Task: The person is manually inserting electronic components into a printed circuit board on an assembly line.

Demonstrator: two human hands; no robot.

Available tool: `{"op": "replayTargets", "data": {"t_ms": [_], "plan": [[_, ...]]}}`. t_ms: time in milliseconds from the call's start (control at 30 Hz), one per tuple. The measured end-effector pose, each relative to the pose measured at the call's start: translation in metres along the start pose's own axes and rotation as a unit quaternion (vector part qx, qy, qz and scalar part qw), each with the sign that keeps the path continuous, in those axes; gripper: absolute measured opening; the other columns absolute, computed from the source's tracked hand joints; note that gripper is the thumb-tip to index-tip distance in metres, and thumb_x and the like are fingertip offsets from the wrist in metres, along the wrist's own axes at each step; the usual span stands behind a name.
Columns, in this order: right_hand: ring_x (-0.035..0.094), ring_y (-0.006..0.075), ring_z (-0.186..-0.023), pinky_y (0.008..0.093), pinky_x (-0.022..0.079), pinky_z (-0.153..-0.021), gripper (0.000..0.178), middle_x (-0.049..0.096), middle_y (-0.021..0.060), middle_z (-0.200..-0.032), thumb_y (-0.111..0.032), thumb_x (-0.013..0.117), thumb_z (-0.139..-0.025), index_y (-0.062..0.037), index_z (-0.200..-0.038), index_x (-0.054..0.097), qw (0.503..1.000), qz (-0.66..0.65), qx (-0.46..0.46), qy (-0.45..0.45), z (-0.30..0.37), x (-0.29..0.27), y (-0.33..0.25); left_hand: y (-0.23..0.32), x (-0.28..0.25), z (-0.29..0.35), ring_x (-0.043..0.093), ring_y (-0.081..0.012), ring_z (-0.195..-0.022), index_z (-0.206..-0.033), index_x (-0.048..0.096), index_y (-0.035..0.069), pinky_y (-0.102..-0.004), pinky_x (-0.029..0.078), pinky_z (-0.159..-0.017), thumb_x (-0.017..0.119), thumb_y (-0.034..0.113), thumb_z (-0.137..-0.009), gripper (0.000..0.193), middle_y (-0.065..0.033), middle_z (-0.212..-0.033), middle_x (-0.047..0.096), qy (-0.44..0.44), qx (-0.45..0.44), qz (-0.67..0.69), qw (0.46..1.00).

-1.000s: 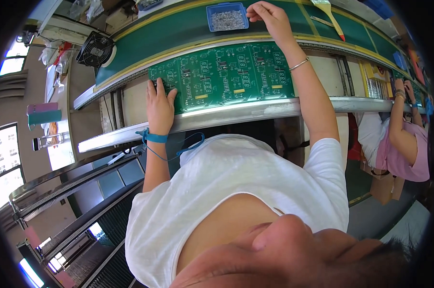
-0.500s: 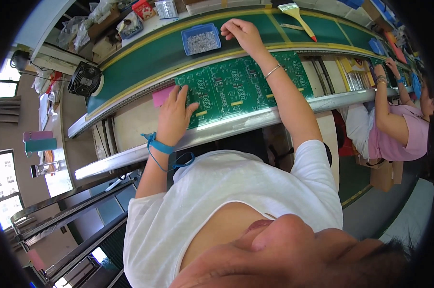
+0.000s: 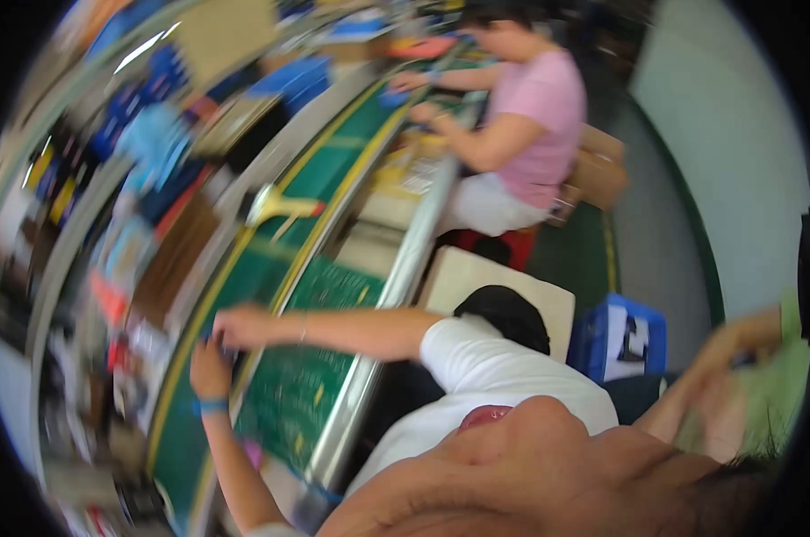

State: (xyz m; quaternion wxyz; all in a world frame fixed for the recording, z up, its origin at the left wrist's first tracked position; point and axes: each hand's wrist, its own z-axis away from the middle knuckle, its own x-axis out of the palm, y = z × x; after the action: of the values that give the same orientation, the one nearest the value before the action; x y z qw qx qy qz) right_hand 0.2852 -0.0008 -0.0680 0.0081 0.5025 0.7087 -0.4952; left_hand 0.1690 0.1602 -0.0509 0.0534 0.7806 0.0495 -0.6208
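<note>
Lying beside right grip point(image 3: 246, 328): board point(image 3: 297, 389) (blurred)

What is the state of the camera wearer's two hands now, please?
Left hand: blurred; open or closed cannot be told.
Right hand: close to the left, also blurred; whether it holds anything cannot be told.

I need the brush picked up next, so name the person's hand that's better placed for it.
Probably the right hand: it looks nearer the brush on the green belt, while the left hand, close beside it, lies farther off. Blur hides whether either hand holds anything.
</note>
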Motion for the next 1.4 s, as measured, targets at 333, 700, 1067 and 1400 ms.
{"op": "replayTargets", "data": {"t_ms": [333,700,1067,1400], "plan": [[0.069,0.0368,-0.084,0.0506,0.053,-0.072,0.015,0.073,0.0125,-0.088,-0.021,0.062,-0.091,-0.0122,-0.101,0.069,0.999,0.022,-0.032,-0.022,0.002,0.010,-0.015,-0.014,-0.032,0.015,0.064,-0.0351,-0.105,-0.119,0.061,0.014,-0.0485,0.053,-0.083,0.079,0.014,-0.078,0.044,-0.0128,-0.109,0.062,-0.058,0.041,-0.154,0.986],[0.070,0.0367,-0.082,0.0514,0.055,-0.071,0.015,0.073,0.0133,-0.087,-0.023,0.062,-0.090,-0.0139,-0.098,0.071,0.999,0.025,-0.037,-0.007,0.000,0.023,-0.033,-0.023,-0.013,0.016,0.070,-0.0364,-0.083,-0.102,0.068,0.010,-0.0490,0.054,-0.067,0.050,0.011,-0.099,0.018,-0.0157,-0.087,0.069,0.022,0.020,-0.123,0.992],[0.070,0.0357,-0.096,0.0456,0.057,-0.082,0.021,0.073,0.0124,-0.106,-0.022,0.064,-0.094,-0.0123,-0.111,0.072,0.993,0.097,-0.013,-0.065,0.006,-0.003,-0.025,0.012,-0.027,0.021,0.071,-0.0349,-0.089,-0.108,0.064,0.011,-0.0482,0.057,-0.072,0.056,0.014,-0.095,0.016,-0.0155,-0.092,0.071,0.086,0.016,-0.035,0.996],[0.071,0.0286,-0.090,0.0380,0.056,-0.076,0.017,0.074,0.0087,-0.099,-0.020,0.063,-0.099,-0.0108,-0.113,0.067,0.990,0.100,-0.073,-0.067,0.005,-0.007,-0.030,0.007,-0.021,0.041,0.069,-0.0259,-0.073,-0.095,0.078,0.009,-0.0366,0.054,-0.064,0.069,0.010,-0.089,0.011,-0.0069,-0.087,0.074,0.259,-0.038,0.175,0.949]]}}
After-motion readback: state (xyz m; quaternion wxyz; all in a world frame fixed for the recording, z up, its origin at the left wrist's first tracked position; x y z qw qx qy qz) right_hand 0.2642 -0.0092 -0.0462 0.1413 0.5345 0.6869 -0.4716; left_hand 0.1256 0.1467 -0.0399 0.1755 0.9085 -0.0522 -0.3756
